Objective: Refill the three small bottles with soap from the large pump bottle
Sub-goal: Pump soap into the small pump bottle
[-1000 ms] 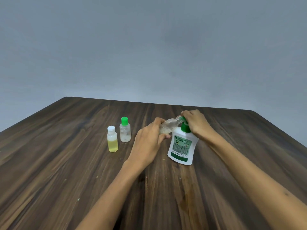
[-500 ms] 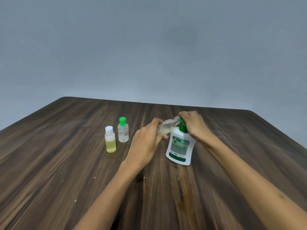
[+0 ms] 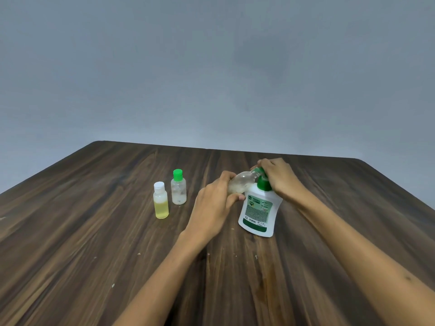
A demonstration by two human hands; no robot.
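Observation:
My left hand grips a small clear bottle, tilted with its mouth up against the green pump nozzle. The large white pump bottle with a green label stands on the table. My right hand is curled over its green pump head and hides most of it. To the left stand two small bottles: one with a white cap holding yellow liquid, and one with a green cap, clear with a little residue. Both stand upright and capped.
The dark wood table runs to a far edge below a plain grey wall. Its right corner is rounded. Small pale specks dot the tabletop near me.
The hands and the bottles hold nearly the same pose. The view has shifted slightly, and the tilted small bottle stays at the nozzle.

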